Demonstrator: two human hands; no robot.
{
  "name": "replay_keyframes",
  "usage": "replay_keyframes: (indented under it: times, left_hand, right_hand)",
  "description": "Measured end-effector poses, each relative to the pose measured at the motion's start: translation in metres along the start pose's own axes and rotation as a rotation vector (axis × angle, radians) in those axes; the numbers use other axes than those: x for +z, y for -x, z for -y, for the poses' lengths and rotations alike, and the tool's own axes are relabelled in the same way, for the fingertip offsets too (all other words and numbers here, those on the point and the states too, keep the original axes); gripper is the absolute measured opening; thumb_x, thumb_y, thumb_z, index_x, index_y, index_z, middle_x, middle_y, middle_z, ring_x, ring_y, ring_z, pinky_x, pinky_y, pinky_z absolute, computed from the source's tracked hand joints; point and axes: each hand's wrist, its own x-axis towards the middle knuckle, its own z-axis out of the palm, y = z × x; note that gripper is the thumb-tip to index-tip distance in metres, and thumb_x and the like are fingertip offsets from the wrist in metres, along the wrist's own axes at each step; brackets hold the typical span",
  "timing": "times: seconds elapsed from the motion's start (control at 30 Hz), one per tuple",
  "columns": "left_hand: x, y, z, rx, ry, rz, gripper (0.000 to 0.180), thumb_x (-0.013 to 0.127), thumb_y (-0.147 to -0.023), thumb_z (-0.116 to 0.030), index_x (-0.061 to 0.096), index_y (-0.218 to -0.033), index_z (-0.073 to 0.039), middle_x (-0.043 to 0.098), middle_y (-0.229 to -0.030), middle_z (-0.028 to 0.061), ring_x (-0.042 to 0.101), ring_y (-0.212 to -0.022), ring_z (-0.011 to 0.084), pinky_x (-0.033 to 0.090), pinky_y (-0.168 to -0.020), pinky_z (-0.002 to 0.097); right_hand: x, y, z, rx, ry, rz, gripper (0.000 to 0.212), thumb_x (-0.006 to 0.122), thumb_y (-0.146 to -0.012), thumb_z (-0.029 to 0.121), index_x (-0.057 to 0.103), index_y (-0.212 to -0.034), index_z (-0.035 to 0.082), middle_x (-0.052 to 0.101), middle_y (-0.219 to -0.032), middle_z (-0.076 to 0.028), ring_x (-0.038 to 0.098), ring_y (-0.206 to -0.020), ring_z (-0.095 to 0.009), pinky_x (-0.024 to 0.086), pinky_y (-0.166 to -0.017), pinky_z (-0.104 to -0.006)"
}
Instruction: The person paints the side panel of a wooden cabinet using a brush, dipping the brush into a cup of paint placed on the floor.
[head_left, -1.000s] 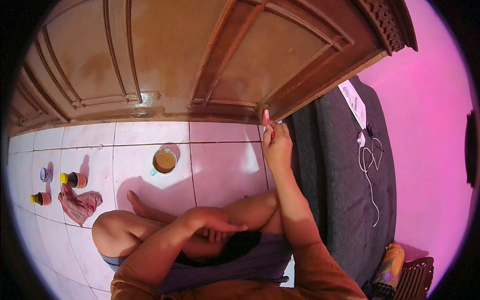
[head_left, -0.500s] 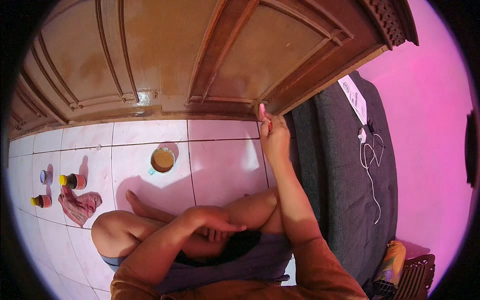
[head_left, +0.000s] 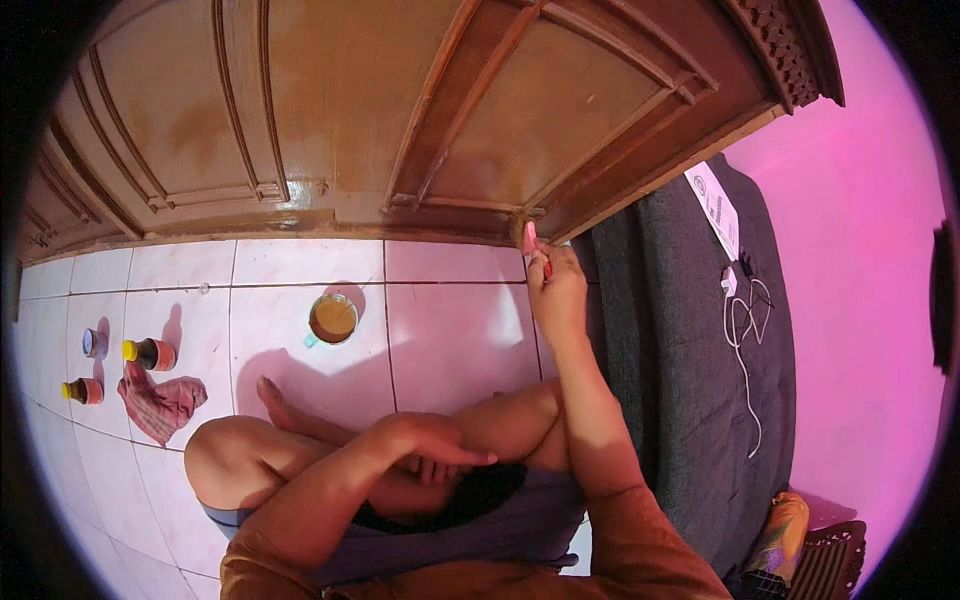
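Seated cross-legged on a white tiled floor, a person reaches toward 1 o'clock, the right hand closed around a small pink-and-red tool. The tool sits just off center at 1 o'clock, its tip at the lower edge of a carved wooden panel that spans 12 o'clock; whether the two touch cannot be told. The left hand, toward 7 o'clock, rests slack over the crossed legs, fingers loosely bent, nothing visible in its grasp. At 9 o'clock stands a cup of brown liquid, and well beyond it are two yellow-capped dark bottles, a small jar and, just beside the bottles, a crumpled reddish cloth. A dark grey mattress fills 3 o'clock, bearing a printed sheet toward 2 o'clock and a tangled white cable, with a pink wall beyond.
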Motion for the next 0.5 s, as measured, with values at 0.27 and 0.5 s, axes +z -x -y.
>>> replay_keyframes:
  times: [0.27, 0.5]
  left_hand:
    - [0.002, 0.005, 0.0, -0.004, 0.033, -0.044, 0.085, 0.043, -0.079, -0.083, 0.071, -0.079, -0.004, 0.07, -0.075, 0.0079, 0.069, -0.068, 0.0217, 0.057, -0.066, 0.0349]
    - [0.0, -0.047, 0.029, 0.106, 0.023, 0.108, 0.086, 0.036, -0.081, -0.084, 0.071, -0.088, -0.005, 0.071, -0.085, 0.0097, 0.07, -0.077, 0.0244, 0.057, -0.073, 0.0357]
  right_hand:
    - [-0.005, 0.008, 0.022, -0.061, -0.045, -0.007, 0.018, 0.057, -0.089, 0.007, 0.066, -0.103, -0.002, 0.062, -0.087, -0.02, 0.064, -0.078, -0.033, 0.051, -0.07, -0.0374]
    - [0.022, 0.005, 0.053, -0.156, -0.194, 0.221, 0.017, 0.058, -0.089, 0.007, 0.065, -0.102, -0.001, 0.063, -0.089, -0.021, 0.063, -0.079, -0.034, 0.05, -0.071, -0.0382]
